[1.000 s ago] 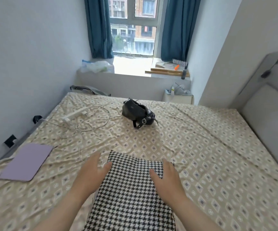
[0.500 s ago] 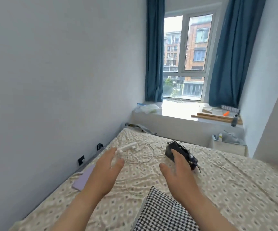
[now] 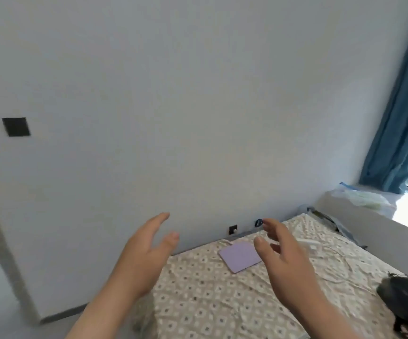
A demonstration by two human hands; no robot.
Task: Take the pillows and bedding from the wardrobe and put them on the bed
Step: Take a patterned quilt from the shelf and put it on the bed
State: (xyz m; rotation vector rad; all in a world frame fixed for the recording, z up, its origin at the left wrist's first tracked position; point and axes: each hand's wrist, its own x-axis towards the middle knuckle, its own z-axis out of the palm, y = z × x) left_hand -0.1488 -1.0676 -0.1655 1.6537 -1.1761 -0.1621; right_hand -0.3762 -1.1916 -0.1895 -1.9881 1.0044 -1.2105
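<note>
Nearest, the left hand (image 3: 144,260) and the right hand (image 3: 288,265) are raised side by side, palms turned toward each other. The fingers of both are loosely spread and hold nothing. They hang over the near left corner of the bed (image 3: 210,302), which is covered by a wrinkled beige sheet printed with small diamonds.

No pillows or bedding show anywhere in this view, so I cannot say where they are or how they look. The nearest strip of the mattress lies below the frame. With both hands free, my judgement is that this falls between loads, and a trip to the wardrobe is probably the next step. The wardrobe itself cannot be made out. Only a pale upright edge stands at the far left, and I cannot tell what it is.

Just beyond the hands, a flat lilac rectangular pad (image 3: 240,256) lies on the sheet near the wall. To the right, a thin white cable (image 3: 320,248) trails across the sheet, and a black strapped device (image 3: 403,297) sits at the near right edge.

Farther back, a small black wall socket (image 3: 233,230) sits low on the plain pale wall, and a black square switch plate (image 3: 16,126) is high on the left. At the far right, a clear plastic bag (image 3: 364,196) rests on the window ledge below a blue curtain (image 3: 398,123).
</note>
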